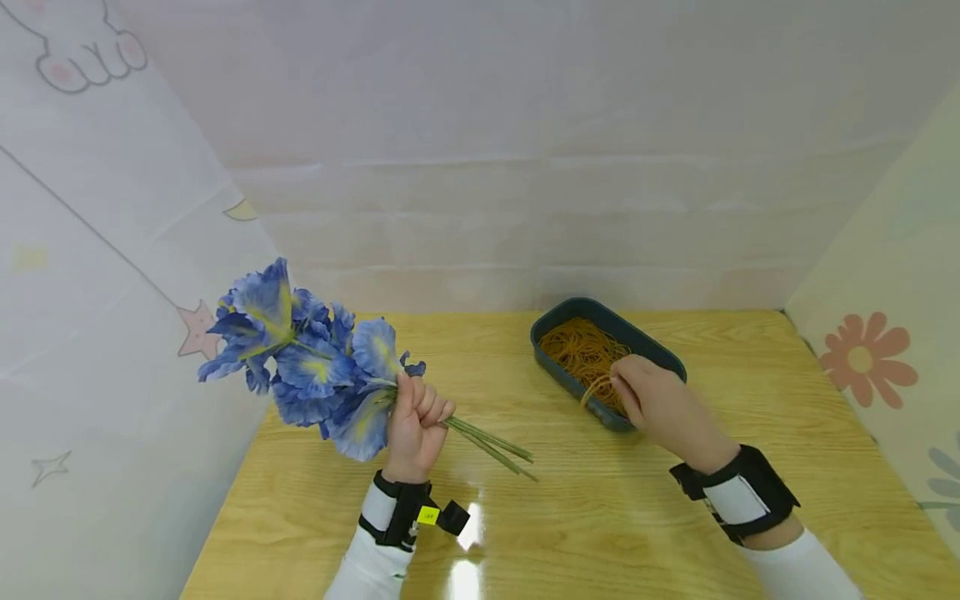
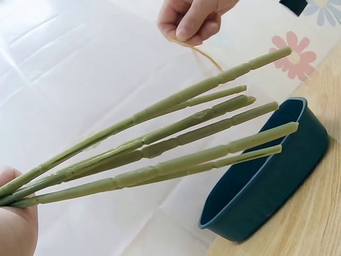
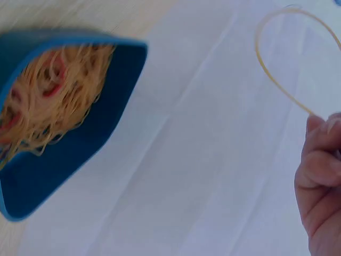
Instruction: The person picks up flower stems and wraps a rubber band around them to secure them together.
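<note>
A bunch of blue artificial irises (image 1: 315,367) is gripped by my left hand (image 1: 417,429), its fingers wrapped round the stems just below the blooms. The green stems (image 2: 176,138) fan out past that hand, pointing right in the head view. Above the near side of a dark teal box, my right hand (image 1: 667,408) pinches a rubber band (image 3: 272,77) between thumb and fingers; the band hangs as a thin tan loop. Many more rubber bands (image 1: 581,354) fill the box (image 3: 125,80).
The box stands at the back of the wood-grain table (image 1: 600,517), right of centre. A pale cloth backdrop (image 1: 465,192) rises behind the table, with patterned sheets on both sides.
</note>
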A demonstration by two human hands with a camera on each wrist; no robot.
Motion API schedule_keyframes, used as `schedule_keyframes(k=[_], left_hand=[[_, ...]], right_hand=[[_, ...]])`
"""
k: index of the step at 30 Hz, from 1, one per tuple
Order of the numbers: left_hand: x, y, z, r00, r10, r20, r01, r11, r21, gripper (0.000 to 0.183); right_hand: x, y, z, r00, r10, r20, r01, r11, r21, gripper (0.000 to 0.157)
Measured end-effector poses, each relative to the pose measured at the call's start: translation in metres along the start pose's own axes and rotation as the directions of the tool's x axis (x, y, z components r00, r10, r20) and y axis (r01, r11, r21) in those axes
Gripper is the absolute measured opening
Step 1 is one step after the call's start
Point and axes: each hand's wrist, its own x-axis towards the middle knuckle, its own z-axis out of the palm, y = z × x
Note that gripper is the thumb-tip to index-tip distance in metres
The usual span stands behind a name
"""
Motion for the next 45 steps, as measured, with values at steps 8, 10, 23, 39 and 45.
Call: schedule_keyframes(k=[8,10,23,39,45], left_hand=[[0.005,0.0,0.002,1.0,0.004,0.007,-0.004,1.0,0.007,0.046],[0.004,0.0,0.002,1.0,0.002,-0.004,-0.002,1.0,0.009,0.046],[0.004,-0.005,0.006,1.0,-0.015,-0.009,0.015,1.0,0.009,0.046],[-0.001,-0.017,0.01,0.998,-0.048,0.049,0.047,0.998,0.039,0.045],[-0.003,-0.021,0.012,0.996,-0.076,0.049,0.074,0.996,0.043,0.045]], right_hand=[[-0.023,-0.034,0.019,0.994,-0.11,-0.027,0.113,0.984,0.141,0.034],[-0.027,-0.038,0.025,0.992,-0.119,-0.035,0.123,0.978,0.166,0.03],[-0.026,-0.046,0.046,0.988,-0.141,-0.058,0.15,0.967,0.203,0.037],[-0.006,-0.054,0.05,0.976,-0.199,-0.092,0.215,0.952,0.22,0.034],[0.004,-0.058,0.05,0.973,-0.213,-0.085,0.226,0.952,0.208,0.037]])
